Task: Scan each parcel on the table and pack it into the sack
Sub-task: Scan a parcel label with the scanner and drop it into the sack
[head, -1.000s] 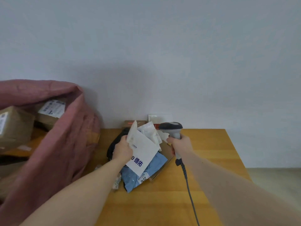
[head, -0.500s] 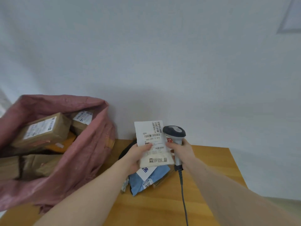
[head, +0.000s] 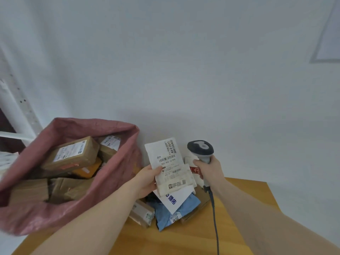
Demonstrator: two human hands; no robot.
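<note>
- While the left hand [head: 147, 179] pinches its lower left edge, thumb across the front, the flat white plastic mailer parcel [head: 170, 166] stands almost upright above the wooden table [head: 244, 203], its long axis running bottom to top with a slight lean to the left.
- Its printed face points toward the camera: a white shipping label with black barcodes, the figures "44-6-2611" running sideways up the right edge, and a yellowish strip with a small logo near the lower end.
- Just right of the parcel, the right hand [head: 210, 170] has its fingers clenched around the handle of a grey handheld barcode scanner [head: 201, 150]; the scanner's head is level with the upper part of the parcel, and its dark cable [head: 214, 216] trails down over the tabletop.
- Below the held parcel, a pile of parcels lies on the table: a white bag with blue lettering [head: 176, 198], a light blue soft bag [head: 176, 210], and a small brown cardboard box [head: 141, 212].
- To the left, a pink woven sack [head: 88, 205] gapes open at the table's left end, with brown cardboard boxes [head: 71, 153] inside carrying white labels.
</note>
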